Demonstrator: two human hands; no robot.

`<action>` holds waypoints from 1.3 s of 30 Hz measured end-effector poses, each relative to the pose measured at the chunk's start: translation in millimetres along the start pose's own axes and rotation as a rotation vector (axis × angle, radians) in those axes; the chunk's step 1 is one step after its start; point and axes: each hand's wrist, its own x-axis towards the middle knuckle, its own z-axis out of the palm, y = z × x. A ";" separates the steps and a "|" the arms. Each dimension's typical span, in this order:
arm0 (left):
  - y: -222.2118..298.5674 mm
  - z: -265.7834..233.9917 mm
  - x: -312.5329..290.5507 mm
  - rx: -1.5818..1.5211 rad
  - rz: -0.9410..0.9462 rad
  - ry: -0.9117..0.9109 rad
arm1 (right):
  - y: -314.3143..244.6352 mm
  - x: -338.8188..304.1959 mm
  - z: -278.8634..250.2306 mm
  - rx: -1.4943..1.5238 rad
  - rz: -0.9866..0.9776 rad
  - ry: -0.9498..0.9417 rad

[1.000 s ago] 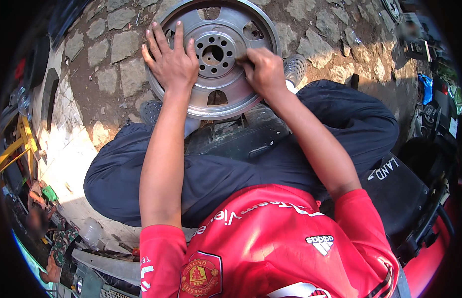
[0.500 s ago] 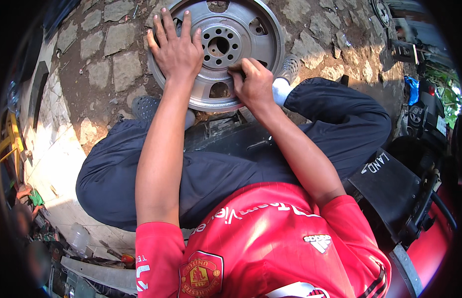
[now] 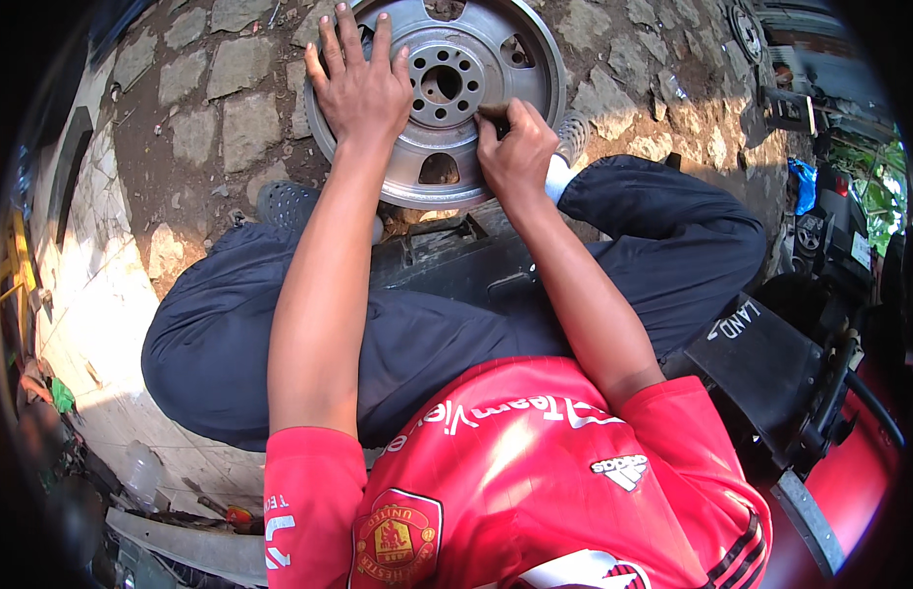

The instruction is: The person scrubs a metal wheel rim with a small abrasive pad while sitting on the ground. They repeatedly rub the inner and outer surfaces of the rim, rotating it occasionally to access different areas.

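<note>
Grips in the right hand, closed with thumb against bent fingers, a small dark brown piece of unclear material, mostly hidden by the fingertips. Presses that piece to the face of a round, bare grey metal wheel with a ring of bolt holes about its centre hole and larger windows farther out. Rests the left hand open and flat on the wheel's left side, with fingers spread and pointing away from the body. Has the wheel directly under both hands, with its hub between them.

Wears, just beyond the right hand's outer side, a dark perforated clog over a white sock; nearer the body than both hands, loose dark navy trousers. Sits with a black box-like object between the legs, just below the grip.

Shows, farther toward the body, a red short-sleeved shirt with large white lettering across the chest, a small white emblem with a word, a shield-shaped red and yellow crest, and more white letters on the left sleeve. Includes, right of the grip and nearer the body, a black flat panel with white block capitals, seen sideways.
</note>
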 end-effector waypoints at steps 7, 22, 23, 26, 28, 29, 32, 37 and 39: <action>1.5 0.4 -3.1 0.005 -0.013 -0.018 | 9.8 2.0 1.5 -0.060 0.031 0.052; -9.5 -111.3 17.3 -1.022 -0.340 -0.343 | -8.2 -14.5 -19.6 0.619 0.483 -0.032; -1.8 -124.9 7.4 -1.035 -0.299 -0.410 | -13.3 -14.0 -24.3 0.638 0.489 -0.080; 19.3 -151.7 -35.0 -1.068 -0.400 -0.498 | -44.5 -21.4 -25.9 0.785 0.491 -0.127; 28.9 -152.2 -64.7 -1.255 -0.608 -0.452 | -58.6 -30.6 -26.6 0.802 0.444 -0.250; 29.5 -148.9 -77.3 -1.346 -0.716 -0.431 | -66.0 -34.4 -28.7 0.798 0.396 -0.309; 11.1 -134.1 -102.0 -1.436 -0.927 -0.441 | -58.5 -29.1 -35.0 0.717 0.193 -0.457; -0.8 -126.1 -80.5 -1.374 -0.970 -0.345 | 15.7 41.9 -51.4 0.793 0.400 0.086; 1.3 -119.3 -74.8 -0.957 -0.866 -0.223 | 73.5 64.1 -54.1 0.664 0.552 0.304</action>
